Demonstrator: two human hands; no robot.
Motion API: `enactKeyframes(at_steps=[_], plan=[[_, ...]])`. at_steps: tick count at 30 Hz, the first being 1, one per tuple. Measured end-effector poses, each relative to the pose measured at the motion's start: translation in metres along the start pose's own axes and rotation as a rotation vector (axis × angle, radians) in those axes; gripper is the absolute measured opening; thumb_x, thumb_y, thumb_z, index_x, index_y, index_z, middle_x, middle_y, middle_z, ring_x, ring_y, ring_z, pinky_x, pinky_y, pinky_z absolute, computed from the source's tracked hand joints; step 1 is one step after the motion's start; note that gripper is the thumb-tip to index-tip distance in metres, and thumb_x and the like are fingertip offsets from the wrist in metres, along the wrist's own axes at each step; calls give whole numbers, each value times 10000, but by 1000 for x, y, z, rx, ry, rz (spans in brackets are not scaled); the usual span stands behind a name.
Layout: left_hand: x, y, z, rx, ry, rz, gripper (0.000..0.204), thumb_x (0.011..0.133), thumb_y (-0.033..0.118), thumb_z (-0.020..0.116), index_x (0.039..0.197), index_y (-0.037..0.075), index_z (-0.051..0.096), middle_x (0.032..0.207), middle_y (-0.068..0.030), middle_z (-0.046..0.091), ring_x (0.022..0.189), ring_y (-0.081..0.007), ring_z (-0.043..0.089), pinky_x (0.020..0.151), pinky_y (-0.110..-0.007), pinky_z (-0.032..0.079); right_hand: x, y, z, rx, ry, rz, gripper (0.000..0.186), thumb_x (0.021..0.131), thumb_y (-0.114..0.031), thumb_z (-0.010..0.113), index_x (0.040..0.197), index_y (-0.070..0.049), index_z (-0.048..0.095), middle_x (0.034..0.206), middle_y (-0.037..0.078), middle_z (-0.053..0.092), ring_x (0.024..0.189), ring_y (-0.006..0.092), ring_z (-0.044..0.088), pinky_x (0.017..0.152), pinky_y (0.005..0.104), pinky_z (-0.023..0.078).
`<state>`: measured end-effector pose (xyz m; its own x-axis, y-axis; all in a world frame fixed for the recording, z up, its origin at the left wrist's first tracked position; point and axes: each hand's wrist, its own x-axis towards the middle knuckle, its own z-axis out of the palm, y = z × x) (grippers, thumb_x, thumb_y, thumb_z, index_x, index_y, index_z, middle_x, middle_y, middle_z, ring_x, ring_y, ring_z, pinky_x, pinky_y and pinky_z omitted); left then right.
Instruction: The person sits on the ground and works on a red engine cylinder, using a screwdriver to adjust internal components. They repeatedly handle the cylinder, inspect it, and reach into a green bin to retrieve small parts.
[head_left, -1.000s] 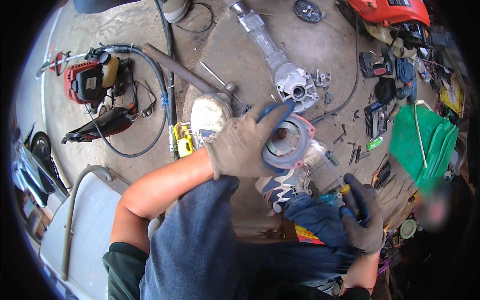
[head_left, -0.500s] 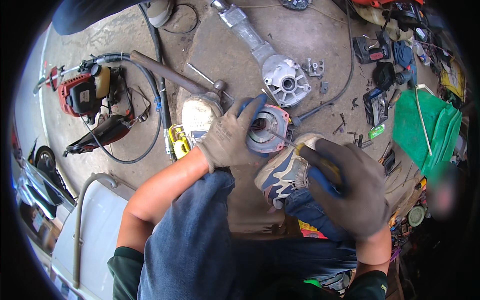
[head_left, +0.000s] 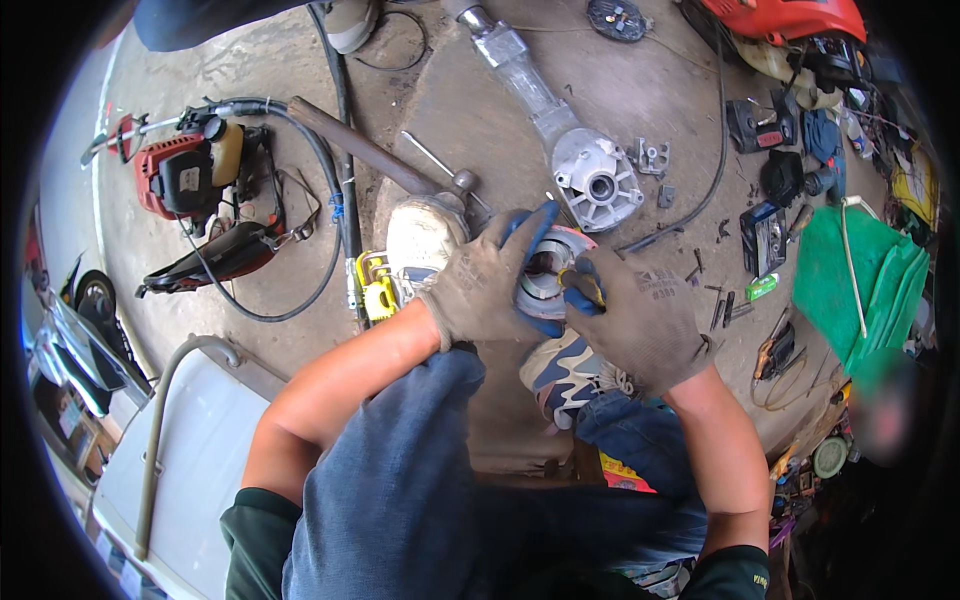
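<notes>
My left hand (head_left: 480, 285), in a grey-brown glove with blue fingertips, grips the left side of a round metal housing (head_left: 573, 241) with a reddish rim and a ringed bore. My right hand (head_left: 648, 318), gloved alike, is closed on a screwdriver (head_left: 596, 293) at the housing's right side. Only bits of its yellow handle show between the fingers; the shaft and tip are hidden. Just beyond the housing lies a silver cast gear case (head_left: 590, 178) with a long tube, on the concrete floor.
A hammer (head_left: 370, 150) and a thin metal rod (head_left: 430, 155) lie beyond my left shoe (head_left: 418, 240). Farther left sits a red engine (head_left: 180, 175) with hoses. To the right are small metal parts (head_left: 652, 157), a cordless drill (head_left: 826, 170) and a green sheet (head_left: 850, 280).
My right hand has moved left and forward, close against the housing. The screwdriver shaft, visible before, is now hidden. My left hand keeps its grip; the whole view has shifted slightly.
</notes>
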<state>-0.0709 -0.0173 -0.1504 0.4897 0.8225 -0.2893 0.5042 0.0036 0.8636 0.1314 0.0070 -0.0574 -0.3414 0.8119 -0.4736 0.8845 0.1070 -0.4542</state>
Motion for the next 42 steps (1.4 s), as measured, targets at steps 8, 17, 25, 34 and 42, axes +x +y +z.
enactKeyframes(at_steps=[8,17,25,34,42], plan=[[-2,-5,3,-14,10,45,1200,610,377,932,1587,72,306,1376,-273,480,1219,-437,583,999,-473,526,3,-2,2,-29,-183,54,455,801,-242,794,1189,-45,660,954,218,711,874,408,697,747,485,550],[-2,-12,4,-25,32,52,1239,562,393,958,1576,64,324,1380,-266,496,1239,-435,568,1004,-487,518,-4,-4,7,-6,-122,14,452,795,-217,786,1196,-43,673,941,218,704,866,414,690,760,483,549],[-1,-13,3,-15,11,28,1265,522,416,965,1568,69,344,1371,-254,515,1242,-438,562,1001,-490,511,-14,7,18,65,-32,-82,450,806,-207,779,1208,-35,671,951,230,692,823,413,690,735,479,550],[-3,-17,10,-13,42,77,1259,495,393,961,1559,80,366,1371,-234,525,1225,-421,577,999,-488,509,-27,14,37,57,25,-91,481,796,-218,788,1228,-38,673,904,203,678,785,378,691,697,455,550],[7,-13,-1,-69,-69,-21,1300,439,342,980,1557,76,373,1387,-212,526,1239,-425,571,1065,-455,470,-20,21,35,134,40,-132,462,791,-205,791,1206,-38,675,924,189,691,804,364,692,710,449,549]])
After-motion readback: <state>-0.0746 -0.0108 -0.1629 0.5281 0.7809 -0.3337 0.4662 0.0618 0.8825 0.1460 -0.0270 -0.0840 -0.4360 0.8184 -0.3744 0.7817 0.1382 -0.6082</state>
